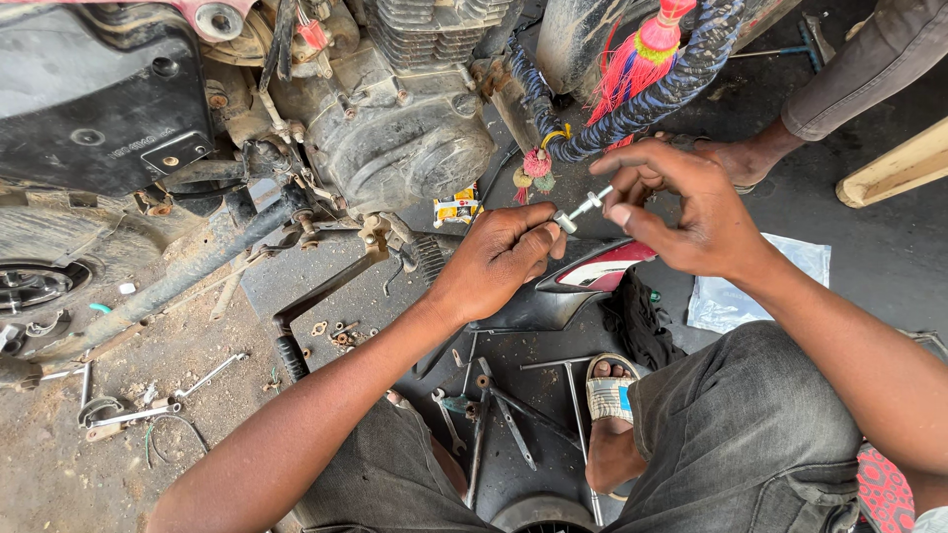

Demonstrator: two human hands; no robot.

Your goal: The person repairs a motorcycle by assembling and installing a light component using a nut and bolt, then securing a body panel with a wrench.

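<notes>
I am gripping a short, shiny silver bolt (pixel 583 209) between both hands: left hand (pixel 494 262) pinching its head, right hand (pixel 681 212) its shank.

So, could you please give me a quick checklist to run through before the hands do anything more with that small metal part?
1. Left hand pinches the socket-like end of the small metal part: ok.
2. Right hand has fingertips on the part's other end: ok.
3. Part held clear of the engine: ok.
4. Threads or fit of the part: cannot tell, too small.
5. Hand tools on the ground lie close by the sandalled foot: ok.
6. Another person's foot stands close behind the hands: not ok.
</notes>
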